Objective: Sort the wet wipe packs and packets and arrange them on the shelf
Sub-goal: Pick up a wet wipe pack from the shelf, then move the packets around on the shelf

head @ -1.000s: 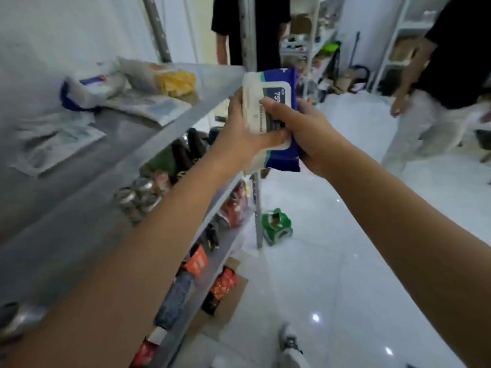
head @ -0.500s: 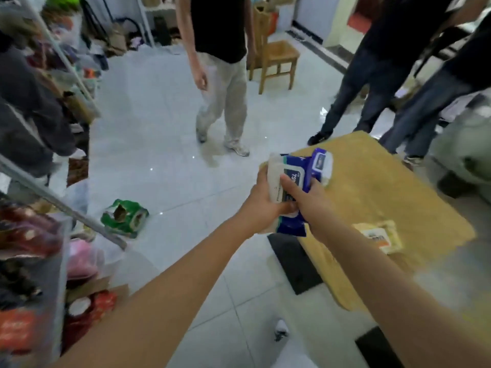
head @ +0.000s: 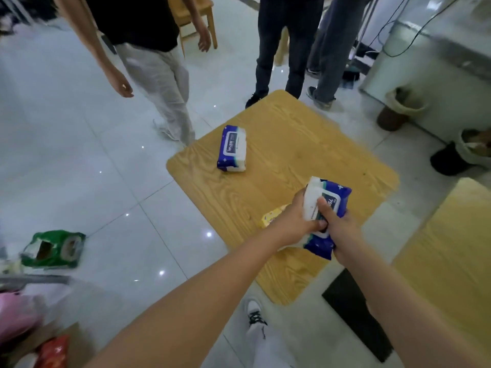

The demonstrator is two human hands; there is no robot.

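Hands: left hand (head: 297, 221), right hand (head: 338, 229) grip blue pack (head: 328, 205) | wooden table (head: 292, 144) (tiled floor (head: 79, 155)) | yellow packet (head: 272, 215), probably

Pale glossy floor tiles (head: 79, 144) carry small glints of ceiling light. Under the hands stands a wooden table (head: 287, 144); a second table (head: 457, 251) lies to their right. Beyond the hands, three people stand near a wooden chair (head: 196, 17). Far right are two bins (head: 398, 107). Left, a green package (head: 53, 249) lies on the floor.
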